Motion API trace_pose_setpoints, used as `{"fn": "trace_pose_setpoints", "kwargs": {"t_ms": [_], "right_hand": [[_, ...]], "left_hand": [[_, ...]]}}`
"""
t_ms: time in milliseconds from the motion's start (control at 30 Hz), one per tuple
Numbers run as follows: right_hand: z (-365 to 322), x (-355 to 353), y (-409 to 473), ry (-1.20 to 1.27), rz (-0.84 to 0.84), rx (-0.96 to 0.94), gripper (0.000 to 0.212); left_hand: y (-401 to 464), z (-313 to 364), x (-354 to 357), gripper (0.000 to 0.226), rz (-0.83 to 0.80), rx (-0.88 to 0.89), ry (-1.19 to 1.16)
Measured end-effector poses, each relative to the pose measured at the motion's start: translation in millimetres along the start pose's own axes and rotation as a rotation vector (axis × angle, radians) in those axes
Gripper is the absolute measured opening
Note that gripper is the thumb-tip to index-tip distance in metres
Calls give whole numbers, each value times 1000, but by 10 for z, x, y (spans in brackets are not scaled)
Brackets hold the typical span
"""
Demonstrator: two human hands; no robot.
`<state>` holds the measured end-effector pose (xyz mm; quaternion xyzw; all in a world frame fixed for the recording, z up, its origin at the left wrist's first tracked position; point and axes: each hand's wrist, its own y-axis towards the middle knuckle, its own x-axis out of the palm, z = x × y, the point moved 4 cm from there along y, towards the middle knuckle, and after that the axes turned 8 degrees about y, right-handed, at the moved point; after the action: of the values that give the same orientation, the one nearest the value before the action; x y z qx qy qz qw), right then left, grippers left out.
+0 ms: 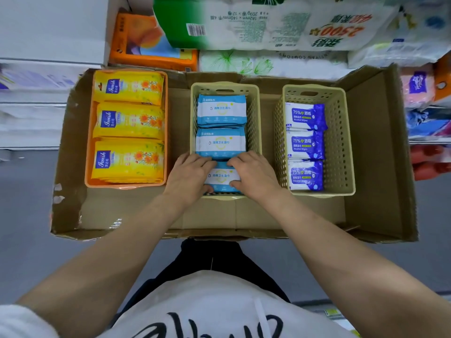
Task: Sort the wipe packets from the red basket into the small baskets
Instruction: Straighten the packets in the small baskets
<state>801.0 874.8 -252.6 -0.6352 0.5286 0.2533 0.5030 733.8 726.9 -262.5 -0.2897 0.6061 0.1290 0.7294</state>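
A shallow cardboard box [366, 154] fills the middle of the frame and holds three small baskets side by side. At centre, both hands meet over the near end of the middle beige basket [256, 113]: the left hand [189, 175] and the right hand [253, 173] each have fingers curled round the ends of a light-blue wipe packet [223, 178], grasping it as it lies in the basket's nearest slot. Just above it in the frame, two more light-blue packets [220, 125] lie in a row in the same basket. At the left of the frame an orange basket [89, 147] is packed with three yellow packets [128, 125] printed with flowers. At the right, a second beige basket [339, 132] holds three dark-blue alcohol wipe packets [305, 145] along its left side, with its right side bare. Along the top of the frame sit large packs of tissue rolls [268, 23] and an orange tissue pack [146, 42].
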Motion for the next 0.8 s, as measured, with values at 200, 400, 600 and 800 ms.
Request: {"fn": "trace_pose_setpoints", "kwargs": {"t_ms": [200,400,600,800], "right_hand": [[-15,-14,28,-2,16,29,48],[-17,-68,160,101,127,88,47],[-4,-78,245,92,117,113,44],[13,-85,254,111,107,119,45]], "left_hand": [[11,-4,9,68,-10,12,-12],[54,-47,-14,54,130,-43,83],[174,-24,45,54,43,-51,58],[188,-43,5,54,14,-30,57]]}}
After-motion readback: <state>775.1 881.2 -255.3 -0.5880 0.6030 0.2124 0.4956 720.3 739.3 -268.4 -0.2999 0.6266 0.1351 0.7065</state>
